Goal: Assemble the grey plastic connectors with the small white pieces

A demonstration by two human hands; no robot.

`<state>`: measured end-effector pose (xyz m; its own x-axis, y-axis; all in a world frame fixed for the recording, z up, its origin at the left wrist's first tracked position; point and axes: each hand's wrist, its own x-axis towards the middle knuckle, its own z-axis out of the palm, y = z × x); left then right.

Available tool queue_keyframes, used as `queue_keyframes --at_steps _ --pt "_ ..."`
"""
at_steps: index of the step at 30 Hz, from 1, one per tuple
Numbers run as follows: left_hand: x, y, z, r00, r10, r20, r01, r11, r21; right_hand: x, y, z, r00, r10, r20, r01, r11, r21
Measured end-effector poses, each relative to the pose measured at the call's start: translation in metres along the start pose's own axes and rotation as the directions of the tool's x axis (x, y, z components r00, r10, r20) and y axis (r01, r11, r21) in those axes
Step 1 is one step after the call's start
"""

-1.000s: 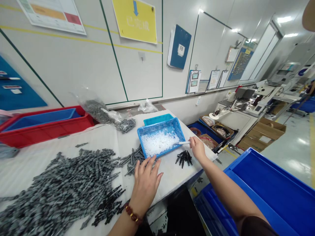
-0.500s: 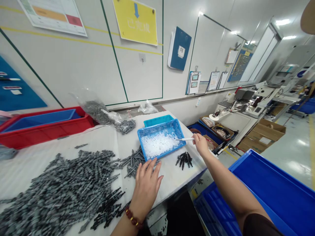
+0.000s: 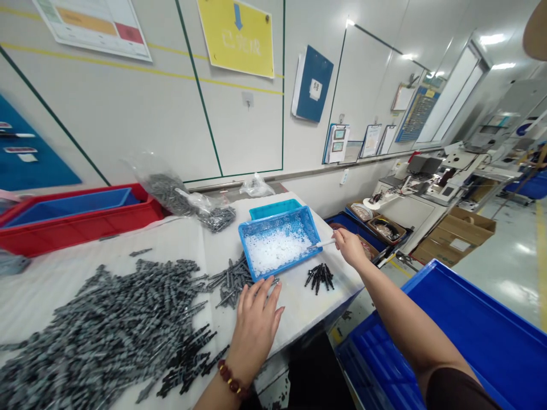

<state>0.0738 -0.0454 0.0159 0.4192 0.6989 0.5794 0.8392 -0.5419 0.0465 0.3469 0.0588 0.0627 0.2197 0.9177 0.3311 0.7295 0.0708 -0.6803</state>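
My left hand point(image 3: 256, 313), palm down in front of the blue tray point(image 3: 280, 270), has its fingers bent over a small grey part point(image 3: 276, 281). Only the part's tip shows between the fingers; the rest is hidden. Many small white rings point(image 3: 273, 249) lie in the tray. My right hand point(image 3: 349, 247) pinches a thin white-handled pick point(image 3: 327, 242), its point over the rings at the tray's right side. A small heap of slim grey parts point(image 3: 233, 282) lies left of the tray, partly behind my left hand. Several black parts point(image 3: 320, 277) lie right of it.
A large pile of grey parts point(image 3: 115, 324) covers the left of the table, with black parts point(image 3: 188, 359) at its edge. Behind stand a red bin point(image 3: 85, 219), plastic bags of parts point(image 3: 216, 216) and a turquoise tray point(image 3: 273, 208). A big blue crate point(image 3: 478, 324) stands at right.
The pick's point has dipped slightly lower among the rings at the tray's right side, and its handle now slants more. My left hand has barely moved.
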Motion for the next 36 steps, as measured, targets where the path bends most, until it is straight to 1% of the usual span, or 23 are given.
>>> queue_keyframes --at_steps 4,7,10,13,17,19,22,26,30,33,36 --pt "0.000 0.000 0.000 1.000 -0.002 -0.002 0.002 1.000 0.001 0.002 -0.003 -0.004 1.000 0.006 0.023 -0.006 1.000 -0.003" --pt "-0.001 -0.001 0.001 1.000 0.009 0.002 -0.009 1.000 0.000 0.003 -0.005 -0.002 0.999 0.012 0.038 -0.013 1.000 0.028" --pt "-0.002 0.000 0.002 1.000 0.013 0.002 -0.013 1.000 0.000 0.002 -0.005 0.006 0.999 0.029 0.041 -0.032 0.995 0.095" --pt "-0.002 0.000 0.001 1.000 0.016 0.006 -0.016 1.000 -0.009 -0.002 0.001 0.019 0.996 0.074 0.045 -0.081 0.977 0.199" --pt "0.000 -0.001 -0.002 1.000 0.013 -0.002 -0.013 0.999 -0.043 -0.005 0.012 0.033 0.981 0.185 0.061 -0.194 0.909 0.368" --pt "0.002 -0.003 -0.003 1.000 0.010 -0.006 -0.011 0.998 -0.067 -0.006 0.016 0.035 0.970 0.228 0.081 -0.240 0.864 0.443" --pt "0.007 -0.007 -0.005 1.000 -0.003 0.029 0.005 0.997 -0.082 -0.006 0.015 0.034 0.961 0.253 0.110 -0.272 0.805 0.527" --pt "0.023 -0.012 -0.008 0.996 -0.013 0.083 0.016 0.999 -0.033 -0.010 0.005 0.031 0.962 0.239 0.134 -0.271 0.756 0.596" --pt "0.046 -0.015 -0.012 0.998 -0.015 0.069 0.011 0.998 0.066 -0.025 -0.015 0.027 0.966 0.170 0.197 -0.257 0.734 0.628" --pt "0.056 -0.014 -0.016 0.996 0.033 0.082 -0.042 0.993 0.109 -0.043 -0.030 0.019 0.960 0.120 0.253 -0.258 0.731 0.632" --pt "0.054 -0.010 -0.019 0.988 0.103 0.119 -0.113 0.990 0.084 -0.060 -0.042 0.008 0.962 0.051 0.268 -0.208 0.774 0.598"
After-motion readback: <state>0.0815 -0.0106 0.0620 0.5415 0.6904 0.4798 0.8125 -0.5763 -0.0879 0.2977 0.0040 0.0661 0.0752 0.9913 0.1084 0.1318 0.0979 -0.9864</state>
